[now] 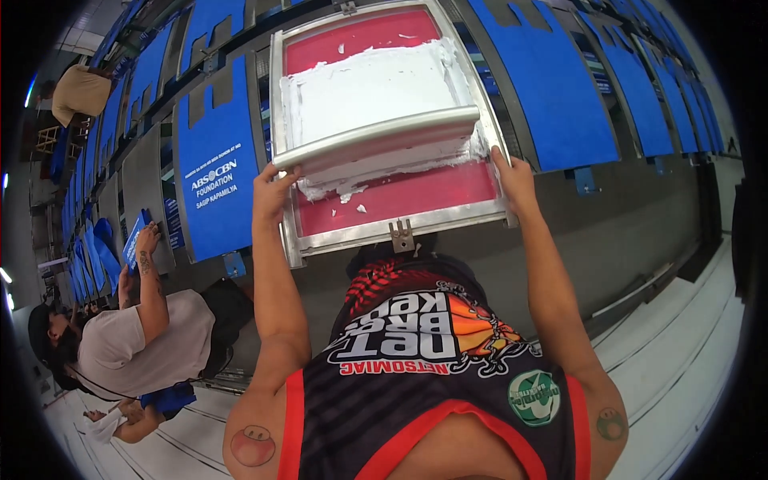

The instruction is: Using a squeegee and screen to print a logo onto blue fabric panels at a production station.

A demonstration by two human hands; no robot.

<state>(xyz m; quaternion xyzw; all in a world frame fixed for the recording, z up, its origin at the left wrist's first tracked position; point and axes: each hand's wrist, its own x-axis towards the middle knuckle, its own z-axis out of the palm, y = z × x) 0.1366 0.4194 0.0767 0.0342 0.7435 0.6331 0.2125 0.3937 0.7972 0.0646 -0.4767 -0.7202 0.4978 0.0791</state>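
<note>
1. Metal under both palms: my left hand (274, 192) grips the squeegee (376, 136) at its left end, my right hand (512, 180) closed on the screen frame (400, 228) at centre right.
2. I'd judge even pressure best, dragging white ink (368, 88) steadily across the red mesh (400, 200).
3. Blue fabric pieces (216, 176) line the bench (640, 192); a person (136, 336) works at lower left.

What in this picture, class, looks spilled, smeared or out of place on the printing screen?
White ink lies in a thick uneven slab across the red screen, with ragged blobs spilling past the metal squeegee bar near the left hand.
</note>
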